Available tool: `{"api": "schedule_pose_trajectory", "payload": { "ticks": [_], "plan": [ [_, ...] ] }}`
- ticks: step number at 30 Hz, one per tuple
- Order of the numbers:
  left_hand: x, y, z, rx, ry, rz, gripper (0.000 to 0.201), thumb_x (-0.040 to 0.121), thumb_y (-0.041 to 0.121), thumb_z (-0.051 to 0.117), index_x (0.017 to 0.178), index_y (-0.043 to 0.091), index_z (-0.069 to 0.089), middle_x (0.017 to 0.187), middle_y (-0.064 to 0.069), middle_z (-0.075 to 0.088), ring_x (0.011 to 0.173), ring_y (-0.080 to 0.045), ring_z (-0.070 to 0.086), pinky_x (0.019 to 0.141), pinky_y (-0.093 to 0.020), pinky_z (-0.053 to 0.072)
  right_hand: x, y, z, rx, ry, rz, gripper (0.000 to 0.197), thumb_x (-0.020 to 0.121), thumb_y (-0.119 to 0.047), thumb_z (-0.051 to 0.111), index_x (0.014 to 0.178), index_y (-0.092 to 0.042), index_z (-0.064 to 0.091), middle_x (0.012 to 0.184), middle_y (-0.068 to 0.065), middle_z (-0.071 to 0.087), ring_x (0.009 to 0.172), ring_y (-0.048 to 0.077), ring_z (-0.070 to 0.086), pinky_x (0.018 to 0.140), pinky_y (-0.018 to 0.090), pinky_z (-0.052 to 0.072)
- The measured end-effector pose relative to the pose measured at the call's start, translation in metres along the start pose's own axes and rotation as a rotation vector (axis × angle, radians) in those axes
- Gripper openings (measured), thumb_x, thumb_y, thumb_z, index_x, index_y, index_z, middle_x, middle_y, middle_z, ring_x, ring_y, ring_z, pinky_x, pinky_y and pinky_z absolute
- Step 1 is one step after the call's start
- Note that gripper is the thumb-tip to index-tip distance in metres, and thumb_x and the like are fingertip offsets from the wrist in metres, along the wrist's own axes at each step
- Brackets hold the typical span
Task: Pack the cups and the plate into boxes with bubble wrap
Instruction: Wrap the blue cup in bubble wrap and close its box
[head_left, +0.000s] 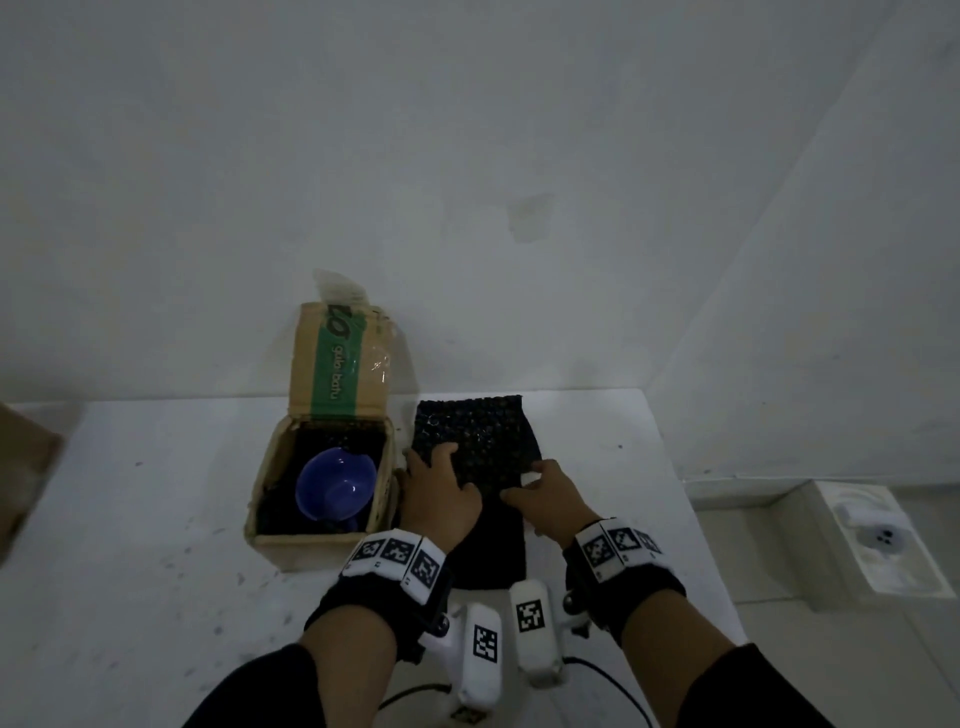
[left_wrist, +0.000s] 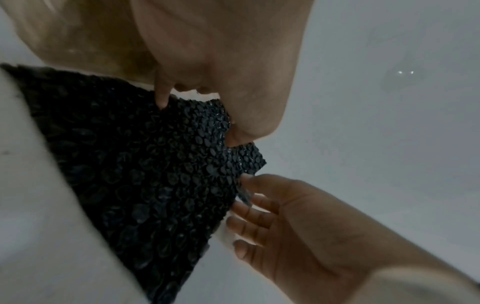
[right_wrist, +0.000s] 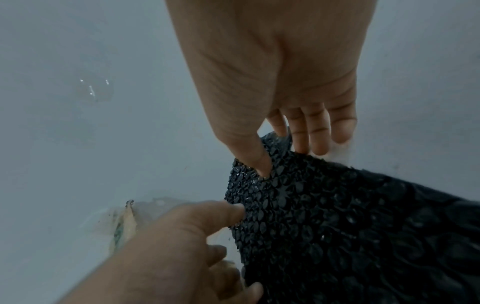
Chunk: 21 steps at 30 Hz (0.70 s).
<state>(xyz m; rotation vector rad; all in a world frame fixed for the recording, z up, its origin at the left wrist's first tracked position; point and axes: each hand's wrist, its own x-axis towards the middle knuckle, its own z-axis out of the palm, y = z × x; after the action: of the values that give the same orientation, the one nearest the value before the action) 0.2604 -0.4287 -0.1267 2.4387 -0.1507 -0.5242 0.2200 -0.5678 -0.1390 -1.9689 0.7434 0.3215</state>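
A black bubble wrap sheet lies on the white table, just right of an open cardboard box. Inside the box, a blue cup sits on more black wrap. My left hand rests on the sheet's left part, its thumb and fingertips pressing down on top of the bubble wrap. My right hand is at the sheet's right edge. In the right wrist view its thumb lies on the bubble wrap and its fingers reach behind the edge, pinching it. No plate is in view.
The box's flap stands up against the wall behind. Another piece of cardboard juts in at the left edge. The table's right edge runs close to my right arm. Beyond it on the floor lies a white object.
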Motion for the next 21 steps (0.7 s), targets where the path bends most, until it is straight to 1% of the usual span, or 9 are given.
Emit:
{"api": "schedule_pose_trajectory", "payload": {
  "ticks": [3, 4, 6, 10, 13, 15, 17, 19, 21],
  "plan": [
    [0.003, -0.003, 0.002, 0.012, -0.025, -0.065, 0.055, 0.086, 0.022, 0.051, 0.136, 0.022, 0.029, 0.142, -0.024, 0.023, 0.127, -0.039, 0.034, 0.105, -0.044, 0.035, 0.004, 0.002, 0.005, 0.024, 0.029, 0.023, 0.063, 0.083, -0.028, 0.068, 0.131, -0.002, 0.037, 0.119, 0.014, 0.052, 0.107, 0.026, 0.055, 0.084, 0.035, 0.049],
    [0.004, -0.006, 0.003, 0.015, -0.022, -0.065, 0.057, 0.083, 0.020, 0.053, 0.136, 0.022, 0.029, 0.139, -0.022, 0.029, 0.124, -0.039, 0.038, 0.104, -0.045, 0.037, 0.004, 0.003, 0.006, 0.030, 0.031, 0.018, 0.059, 0.083, -0.028, 0.068, 0.128, 0.001, 0.042, 0.118, 0.016, 0.054, 0.104, 0.025, 0.056, 0.086, 0.035, 0.048],
    [0.004, -0.010, 0.001, -0.024, -0.022, -0.056, 0.062, 0.079, 0.016, 0.055, 0.135, 0.021, 0.030, 0.132, -0.018, 0.041, 0.119, -0.036, 0.045, 0.101, -0.046, 0.040, 0.005, 0.004, 0.005, 0.008, 0.017, -0.010, 0.050, 0.083, -0.027, 0.068, 0.118, 0.006, 0.052, 0.108, 0.019, 0.059, 0.094, 0.025, 0.056, 0.081, 0.033, 0.048],
    [-0.001, -0.008, -0.009, -0.118, -0.037, -0.035, 0.068, 0.076, 0.008, 0.057, 0.136, 0.021, 0.028, 0.123, -0.012, 0.053, 0.109, -0.028, 0.053, 0.095, -0.038, 0.046, 0.000, 0.002, 0.000, -0.017, 0.005, -0.102, 0.019, 0.082, -0.020, 0.070, 0.078, -0.006, 0.059, 0.075, 0.006, 0.054, 0.080, 0.020, 0.055, 0.076, 0.031, 0.046],
    [-0.007, -0.002, -0.016, -0.126, -0.036, -0.005, 0.066, 0.076, 0.013, 0.059, 0.133, 0.025, 0.029, 0.120, -0.009, 0.055, 0.104, -0.025, 0.056, 0.092, -0.038, 0.049, -0.010, -0.001, -0.007, 0.043, 0.059, -0.184, 0.041, 0.079, -0.020, 0.072, 0.049, -0.017, 0.045, 0.057, 0.001, 0.046, 0.063, 0.014, 0.049, 0.067, 0.025, 0.039],
    [-0.011, 0.004, -0.023, -0.084, -0.037, 0.045, 0.067, 0.075, 0.022, 0.065, 0.134, 0.024, 0.032, 0.124, -0.008, 0.053, 0.108, -0.024, 0.055, 0.094, -0.038, 0.047, -0.017, -0.001, -0.015, -0.026, 0.223, -0.290, 0.034, 0.075, -0.028, 0.074, 0.052, -0.024, 0.050, 0.075, 0.005, 0.054, 0.080, 0.018, 0.053, 0.076, 0.027, 0.042],
    [-0.017, 0.012, -0.032, -0.032, -0.045, 0.107, 0.080, 0.069, 0.038, 0.075, 0.135, 0.021, 0.034, 0.131, -0.007, 0.048, 0.117, -0.024, 0.050, 0.098, -0.036, 0.044, -0.029, -0.003, -0.028, -0.107, 0.392, -0.380, 0.019, 0.073, -0.027, 0.076, 0.064, -0.020, 0.060, 0.110, 0.009, 0.055, 0.108, 0.022, 0.048, 0.093, 0.033, 0.040],
    [-0.025, 0.021, -0.048, 0.001, -0.077, 0.167, 0.097, 0.057, 0.052, 0.080, 0.136, 0.019, 0.035, 0.134, -0.006, 0.044, 0.121, -0.022, 0.047, 0.100, -0.034, 0.042, -0.045, -0.009, -0.040, -0.124, 0.486, -0.545, 0.023, 0.071, -0.022, 0.077, 0.062, -0.022, 0.056, 0.133, 0.008, 0.049, 0.129, 0.025, 0.037, 0.104, 0.039, 0.032],
    [-0.033, 0.028, -0.068, 0.026, -0.109, 0.221, 0.099, 0.054, 0.057, 0.081, 0.136, 0.019, 0.038, 0.135, -0.004, 0.045, 0.122, -0.020, 0.046, 0.102, -0.034, 0.041, -0.060, -0.019, -0.050, -0.067, 0.494, -0.699, 0.026, 0.070, -0.027, 0.071, 0.058, -0.028, 0.047, 0.142, 0.003, 0.044, 0.140, 0.023, 0.024, 0.109, 0.039, 0.022]
  ]
}}
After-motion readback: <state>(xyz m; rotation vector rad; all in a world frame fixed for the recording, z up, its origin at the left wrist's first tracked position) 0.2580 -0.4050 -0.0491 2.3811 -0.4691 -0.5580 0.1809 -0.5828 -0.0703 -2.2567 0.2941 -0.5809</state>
